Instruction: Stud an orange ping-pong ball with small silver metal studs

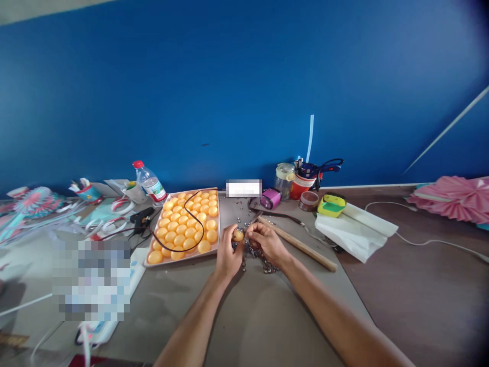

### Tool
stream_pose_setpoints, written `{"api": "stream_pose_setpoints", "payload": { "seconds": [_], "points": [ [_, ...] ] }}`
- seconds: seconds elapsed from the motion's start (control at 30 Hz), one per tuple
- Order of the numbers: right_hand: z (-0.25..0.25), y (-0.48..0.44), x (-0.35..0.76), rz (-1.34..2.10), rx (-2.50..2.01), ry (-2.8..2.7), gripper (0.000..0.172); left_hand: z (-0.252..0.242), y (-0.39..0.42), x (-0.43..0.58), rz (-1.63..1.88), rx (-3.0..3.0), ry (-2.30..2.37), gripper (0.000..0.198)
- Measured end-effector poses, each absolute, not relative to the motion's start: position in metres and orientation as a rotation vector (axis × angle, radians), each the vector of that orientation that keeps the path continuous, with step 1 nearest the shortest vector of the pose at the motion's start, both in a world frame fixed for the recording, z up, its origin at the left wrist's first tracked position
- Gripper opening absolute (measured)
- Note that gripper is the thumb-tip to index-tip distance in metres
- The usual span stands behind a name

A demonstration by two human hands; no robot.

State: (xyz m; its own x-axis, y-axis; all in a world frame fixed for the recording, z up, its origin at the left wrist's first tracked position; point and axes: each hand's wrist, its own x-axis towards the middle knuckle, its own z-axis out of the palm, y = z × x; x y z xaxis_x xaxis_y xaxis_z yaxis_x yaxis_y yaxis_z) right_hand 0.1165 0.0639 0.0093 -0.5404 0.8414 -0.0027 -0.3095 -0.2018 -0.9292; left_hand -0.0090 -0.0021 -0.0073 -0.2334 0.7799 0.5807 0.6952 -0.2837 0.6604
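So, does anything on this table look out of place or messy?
Yes. A black cord lies looped across the orange balls in the tray, rather than on the table. Small shiny bits are scattered loose beyond the left hand, which grips a single ball.

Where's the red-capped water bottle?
In the head view, the water bottle leans at the table's back left, between a white cup and the tray of orange balls.

Head view, forward and down.
Faces the blue wall (pixel 244 92) behind the tray (pixel 182 258); left hand (pixel 227 255) close, just right of it.
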Motion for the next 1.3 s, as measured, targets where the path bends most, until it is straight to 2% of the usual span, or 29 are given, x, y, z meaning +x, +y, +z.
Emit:
{"api": "stream_pose_setpoints", "payload": {
  "seconds": [0.7,0.97,1.23,1.3],
  "points": [
    [0.007,0.063,0.119,2.057,-0.727,-1.186,0.024,-0.009,-0.005,-0.008,1.466,2.075,1.799,0.039],
    [0.005,0.062,0.116,1.928,-0.802,-1.256,0.032,-0.008,-0.006,-0.006,1.407,2.103,1.807,0.044],
    [0.005,0.069,0.115,1.886,-0.804,-1.366,0.031,-0.007,-0.004,-0.009,1.444,1.979,1.803,0.038],
    [0.004,0.075,0.119,1.695,-0.827,-1.576,0.029,-0.006,-0.003,-0.009,1.460,1.970,1.808,0.038]
  ]
}}
